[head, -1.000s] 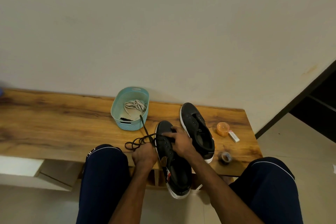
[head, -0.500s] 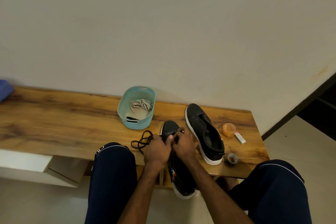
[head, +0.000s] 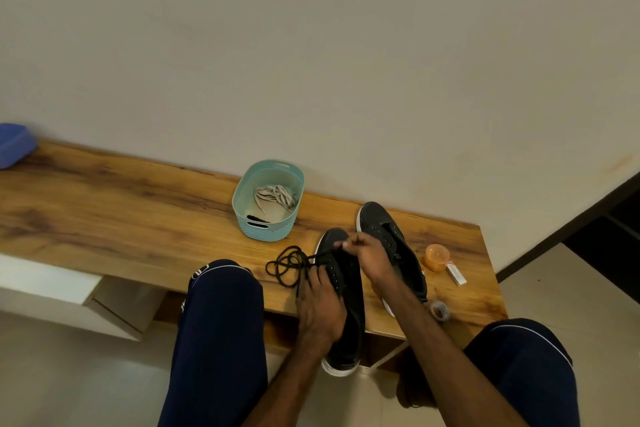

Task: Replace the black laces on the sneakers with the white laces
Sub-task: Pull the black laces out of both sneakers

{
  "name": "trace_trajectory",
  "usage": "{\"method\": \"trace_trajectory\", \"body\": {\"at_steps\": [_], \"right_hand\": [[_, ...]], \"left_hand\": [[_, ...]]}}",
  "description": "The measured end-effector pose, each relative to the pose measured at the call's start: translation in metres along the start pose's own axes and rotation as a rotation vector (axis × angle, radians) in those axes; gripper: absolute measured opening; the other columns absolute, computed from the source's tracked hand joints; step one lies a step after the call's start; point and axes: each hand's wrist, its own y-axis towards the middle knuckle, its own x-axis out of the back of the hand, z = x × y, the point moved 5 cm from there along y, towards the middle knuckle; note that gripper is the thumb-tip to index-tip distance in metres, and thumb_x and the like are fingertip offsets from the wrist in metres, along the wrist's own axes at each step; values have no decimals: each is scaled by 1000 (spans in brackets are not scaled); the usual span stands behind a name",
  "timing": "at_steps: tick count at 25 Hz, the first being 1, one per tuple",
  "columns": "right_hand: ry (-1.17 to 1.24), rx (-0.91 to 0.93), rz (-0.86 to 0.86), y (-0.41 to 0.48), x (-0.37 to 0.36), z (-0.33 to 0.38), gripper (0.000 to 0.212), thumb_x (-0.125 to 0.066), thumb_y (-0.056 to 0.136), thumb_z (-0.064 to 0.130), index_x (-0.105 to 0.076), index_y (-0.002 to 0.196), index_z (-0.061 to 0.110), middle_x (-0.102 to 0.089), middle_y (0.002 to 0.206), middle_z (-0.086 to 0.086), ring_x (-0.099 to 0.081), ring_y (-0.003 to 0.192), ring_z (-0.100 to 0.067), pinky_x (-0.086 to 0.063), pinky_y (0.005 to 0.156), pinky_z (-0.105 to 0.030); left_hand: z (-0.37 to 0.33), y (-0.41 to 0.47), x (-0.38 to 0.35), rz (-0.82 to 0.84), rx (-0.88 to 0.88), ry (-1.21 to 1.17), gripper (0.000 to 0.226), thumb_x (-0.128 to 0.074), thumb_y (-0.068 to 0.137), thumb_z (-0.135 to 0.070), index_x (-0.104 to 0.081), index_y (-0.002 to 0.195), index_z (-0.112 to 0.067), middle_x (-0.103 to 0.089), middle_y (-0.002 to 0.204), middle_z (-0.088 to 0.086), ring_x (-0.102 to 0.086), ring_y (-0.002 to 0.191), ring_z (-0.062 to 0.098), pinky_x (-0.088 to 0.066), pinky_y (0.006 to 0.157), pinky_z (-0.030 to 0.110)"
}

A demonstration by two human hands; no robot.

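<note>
Flanking held sneaker (head: pixel 351 291): basket (head: pixel 268 229), second sneaker (head: pixel 381 218).

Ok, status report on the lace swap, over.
Left hand grips near sneaker. Right hand pinches black lace, mostly loose on bench. White laces in teal basket. Nothing blocking.

Head-worn view, down over bench (head: pixel 121 211)

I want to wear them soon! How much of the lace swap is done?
Done: the far sneaker shows bare eyelets. In hand: the left hand holds the near sneaker while the right hand pinches its black lace. Left: white laces wait in the basket.
</note>
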Motion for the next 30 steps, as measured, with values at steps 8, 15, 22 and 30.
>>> {"method": "trace_trajectory", "body": {"at_steps": [8,15,22,30], "right_hand": [[148,149,-217,-10,68,104,29,-50,96,23,-48,68,16,-48,55,5,-38,50,-16,-32,51,-27],[-1033,246,96,-10,1,-1,8,-56,87,17,-50,89,22,-62,83,0,-59,76,-21,-53,68,-42],[-1098,277,-110,0,0,1,10,-65,93,22,-71,94,30,-67,94,8,-60,94,-12,-50,72,-31],[-548,451,-618,-27,36,105,13,-60,92,7,-71,95,14,-60,101,2,-56,89,-11,-43,74,-26]], "left_hand": [[-3,1,-3,-22,19,-2,73,-54,95,-39,-17,153,-15,-20,158,7,-34,138,25,-35,110,42],[0,1,-4,-18,32,-60,71,-53,97,-38,-17,154,-17,-19,158,5,-29,140,24,-35,111,40],[-2,0,-8,-36,43,-116,71,-53,97,-36,-16,154,-16,-18,159,6,-29,142,24,-37,112,41],[-2,-1,-7,-53,55,-157,70,-56,96,-32,-19,154,-16,-21,157,6,-33,140,25,-43,108,38]]}}
